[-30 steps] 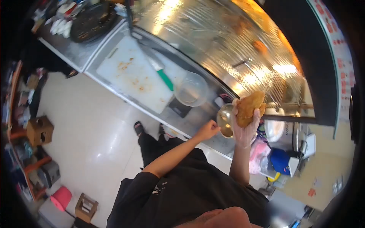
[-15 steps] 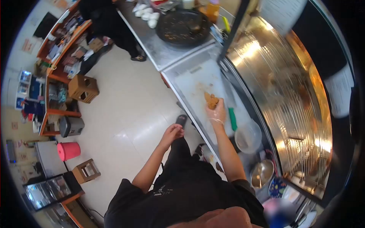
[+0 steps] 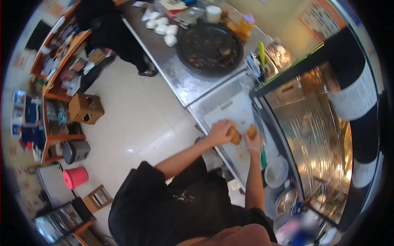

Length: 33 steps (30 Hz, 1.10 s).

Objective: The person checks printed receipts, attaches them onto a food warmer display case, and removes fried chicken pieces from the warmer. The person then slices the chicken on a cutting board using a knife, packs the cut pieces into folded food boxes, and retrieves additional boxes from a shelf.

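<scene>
Over the white cutting board [image 3: 237,107], my left hand [image 3: 220,132] has its fingers closed on a golden-brown fried piece [image 3: 234,135]. Just to the right, my right hand [image 3: 254,142], in a clear glove, grips another fried piece [image 3: 251,131]. A small gap shows between the two pieces. Beside my right hand lies a knife with a green handle [image 3: 263,159], its blade pointing up along the board. A clear round container [image 3: 276,172] stands below the knife handle. Brown crumbs are scattered on the board.
A large dark round pan [image 3: 209,48] sits on the steel counter [image 3: 170,67]. To the right is a lit glass display case [image 3: 316,135] with racks. A metal bowl [image 3: 286,201] stands near the clear container. A person in dark clothes [image 3: 113,35] is at the upper left.
The view has swung toward the pan. My right hand has brought the fried food down to the board. My left hand, empty before, has come over and closed on a fried piece.
</scene>
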### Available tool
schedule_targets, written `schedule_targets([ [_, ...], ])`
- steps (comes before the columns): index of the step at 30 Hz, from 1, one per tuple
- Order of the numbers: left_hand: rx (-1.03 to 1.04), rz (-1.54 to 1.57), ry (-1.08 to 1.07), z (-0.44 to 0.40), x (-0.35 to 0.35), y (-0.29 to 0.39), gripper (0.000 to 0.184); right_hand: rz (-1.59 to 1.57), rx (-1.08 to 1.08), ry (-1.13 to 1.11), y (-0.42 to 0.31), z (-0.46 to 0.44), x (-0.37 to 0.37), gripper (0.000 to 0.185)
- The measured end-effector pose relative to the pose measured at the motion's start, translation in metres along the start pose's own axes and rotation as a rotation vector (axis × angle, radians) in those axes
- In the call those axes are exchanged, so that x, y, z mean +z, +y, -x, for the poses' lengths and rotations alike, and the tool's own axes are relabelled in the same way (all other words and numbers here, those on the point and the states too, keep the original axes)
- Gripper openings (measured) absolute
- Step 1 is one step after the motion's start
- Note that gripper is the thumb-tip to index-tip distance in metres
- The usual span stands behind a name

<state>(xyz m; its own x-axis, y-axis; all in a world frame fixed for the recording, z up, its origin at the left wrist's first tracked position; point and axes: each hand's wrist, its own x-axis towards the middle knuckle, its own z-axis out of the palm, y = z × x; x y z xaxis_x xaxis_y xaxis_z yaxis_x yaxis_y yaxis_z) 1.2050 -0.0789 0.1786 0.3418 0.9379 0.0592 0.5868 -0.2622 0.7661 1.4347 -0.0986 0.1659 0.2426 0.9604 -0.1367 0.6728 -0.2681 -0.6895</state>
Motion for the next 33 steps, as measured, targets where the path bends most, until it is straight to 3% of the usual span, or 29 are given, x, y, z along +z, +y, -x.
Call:
schedule_targets([
  [3,0.109,-0.215,-0.238,-0.026,0.000,0.002,0.064,0.107,-0.100,0.083,0.005,-0.009,-0.001,0.060],
  [6,0.215,-0.266,-0.326,-0.023,0.004,-0.006,0.067,0.235,-0.129,0.307,0.045,0.014,-0.019,0.051],
  [9,0.247,-0.259,-0.353,-0.019,0.004,-0.016,0.063,0.489,0.372,0.165,0.030,0.067,-0.038,0.050],
  [12,0.275,-0.226,-0.370,-0.019,0.006,-0.020,0.056,0.603,0.253,0.231,0.036,0.087,-0.035,0.055],
  [15,0.289,-0.177,-0.425,-0.018,0.011,-0.020,0.051,0.593,0.444,0.076,0.030,0.078,-0.037,0.060],
  [19,0.321,-0.069,-0.509,-0.004,0.035,-0.021,0.051,0.599,0.278,0.076,0.047,0.069,-0.023,0.065],
  [24,0.389,0.019,-0.276,0.020,0.046,-0.002,0.048,0.431,0.312,-0.035,0.011,0.078,-0.034,0.065],
  [27,0.334,0.068,-0.305,0.023,0.056,0.008,0.047,0.448,0.478,-0.166,-0.025,0.094,-0.058,0.058],
  [29,0.295,0.012,-0.334,0.022,0.069,0.013,0.045,0.454,0.516,-0.167,-0.003,0.120,-0.062,0.053],
  [33,0.361,-0.020,-0.310,0.029,0.081,0.028,0.051,0.049,0.365,0.099,0.006,0.181,-0.058,0.039],
])
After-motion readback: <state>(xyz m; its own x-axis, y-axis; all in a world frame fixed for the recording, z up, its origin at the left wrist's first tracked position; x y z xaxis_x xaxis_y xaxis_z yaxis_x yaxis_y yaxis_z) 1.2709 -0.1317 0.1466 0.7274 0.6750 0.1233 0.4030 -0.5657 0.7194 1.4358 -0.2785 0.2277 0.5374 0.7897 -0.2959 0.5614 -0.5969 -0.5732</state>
